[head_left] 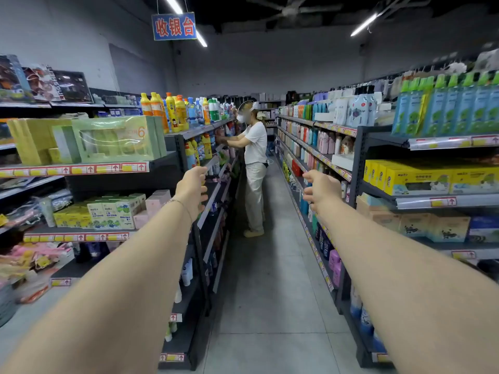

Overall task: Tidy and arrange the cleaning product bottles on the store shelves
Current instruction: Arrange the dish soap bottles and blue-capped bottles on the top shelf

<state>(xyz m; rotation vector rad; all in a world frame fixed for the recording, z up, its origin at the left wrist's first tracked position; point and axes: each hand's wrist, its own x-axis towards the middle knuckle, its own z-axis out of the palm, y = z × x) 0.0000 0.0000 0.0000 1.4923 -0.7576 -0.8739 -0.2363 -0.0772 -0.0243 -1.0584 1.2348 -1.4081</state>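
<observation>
Head view looks down a grey-floored aisle between stocked shelves, where the left hand and right hand reach forward loosely curled, holding nothing.

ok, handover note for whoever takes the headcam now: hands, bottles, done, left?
Left hand: stretched forward at the left shelving's end, nothing visibly held.
Right hand: out over the aisle, empty, fingers loosely curled.
Cleaning product bottles: orange and yellow ones upright on the left top shelf, more below.
Another person is handling that shelving further down.
Done: nothing shown. Left: all the arranging.
</observation>
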